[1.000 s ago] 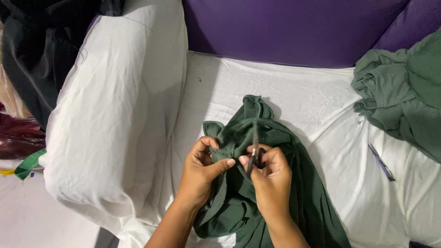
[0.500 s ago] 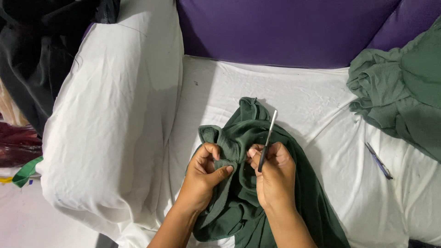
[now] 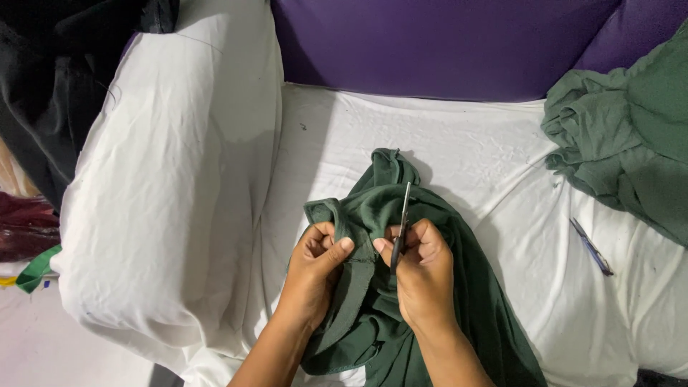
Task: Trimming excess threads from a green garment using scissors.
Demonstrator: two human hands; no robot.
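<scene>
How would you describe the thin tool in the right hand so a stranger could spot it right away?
Start at the white sheet covering the seat below the purple backrest. On it lies a dark green garment, pinched by the left hand and right hand. The thin metal tool pokes up from the right hand, slim, grey and straight, unlike the blue pen lying loose to the right.

A matt, soft dark green cloth is seen, finely knit and creased. Above it, a thin metal tool with a dull grey sheen is shown. Under the cloth, a white sheet of matt, wrinkled cotton is spread. Right of the cloth, a glossy pen is seen.
</scene>
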